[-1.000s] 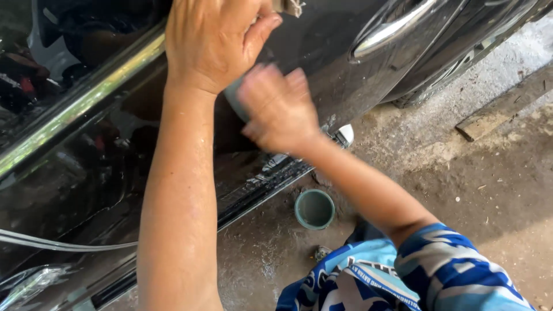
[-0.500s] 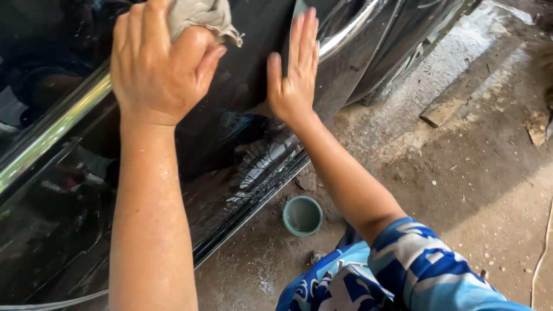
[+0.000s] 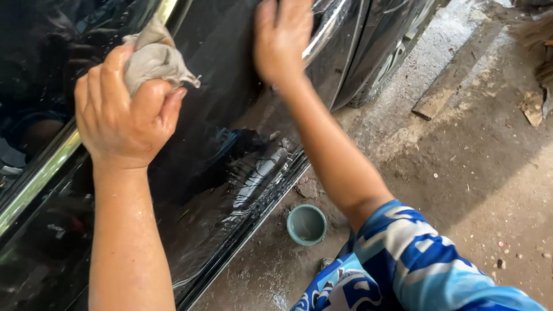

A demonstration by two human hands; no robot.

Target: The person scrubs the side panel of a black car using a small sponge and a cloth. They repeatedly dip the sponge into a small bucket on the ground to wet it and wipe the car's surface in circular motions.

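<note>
Against a glossy black car door (image 3: 219, 115), the left hand (image 3: 124, 112) holds its grip closed around a crumpled grey rag (image 3: 154, 57). The right hand (image 3: 282, 37) presses flat and open on the door near its chrome handle (image 3: 322, 34). A small green cup (image 3: 306, 224) sits on the ground below the door

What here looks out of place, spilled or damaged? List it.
Nothing looks damaged. The left hand grips a rag against the black car door; the right hand presses flat near the chrome handle. A green cup stands upright on the wet ground. A loose board lies there.
</note>
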